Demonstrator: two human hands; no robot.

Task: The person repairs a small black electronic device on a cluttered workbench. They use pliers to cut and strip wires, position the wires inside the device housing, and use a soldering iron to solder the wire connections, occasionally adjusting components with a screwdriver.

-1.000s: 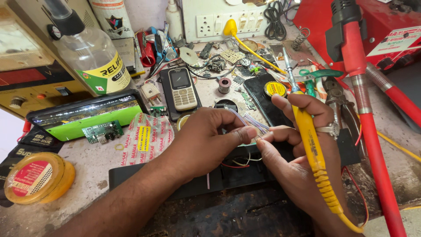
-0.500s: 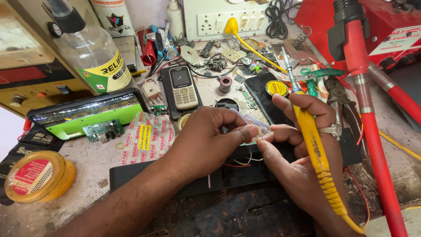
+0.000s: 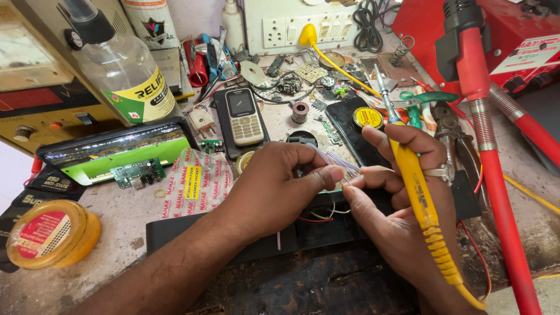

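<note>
Left hand [image 3: 274, 186] pinches thin wires [image 3: 341, 163] between thumb and forefinger, over the black strip [image 3: 303, 230] mid-bench. Right hand [image 3: 402, 198] pinches the same wires, yellow soldering iron [image 3: 411, 175] tucked under its fingers. Wires look light, limp, easily snapped; best gripped on the insulation near the ends.

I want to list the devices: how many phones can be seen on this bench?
2: a keypad phone behind the left hand, and a smartphone lying sideways, screen lit, at left. Others may hide in clutter.
</note>
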